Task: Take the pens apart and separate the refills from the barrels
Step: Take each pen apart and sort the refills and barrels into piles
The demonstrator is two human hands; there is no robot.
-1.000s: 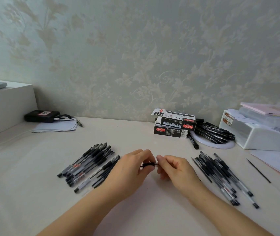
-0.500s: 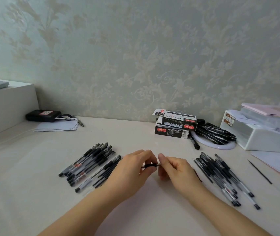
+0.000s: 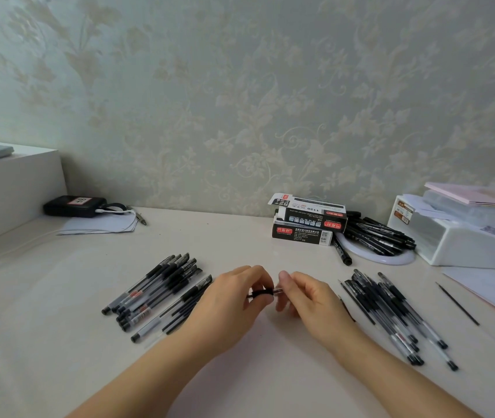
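Both hands meet over the middle of the white desk (image 3: 240,372). My left hand (image 3: 234,300) grips the black grip section of a pen (image 3: 263,294), and my right hand (image 3: 306,300) pinches its tip end. Most of the pen is hidden by my fingers. A heap of black-and-clear pens (image 3: 162,292) lies left of my left hand. Another heap of pens (image 3: 391,312) lies right of my right hand. One thin black refill (image 3: 457,303) lies alone further right.
Two stacked black pen boxes (image 3: 308,223) stand at the back, with more black pens (image 3: 376,233) on a white round plate (image 3: 391,260). A white container (image 3: 463,239) and papers (image 3: 493,288) fill the right. A black device (image 3: 74,206) and white box (image 3: 14,188) sit left.
Both hands stay closed on the same pen in the same spot. The view has shifted slightly; the fingers have barely moved.
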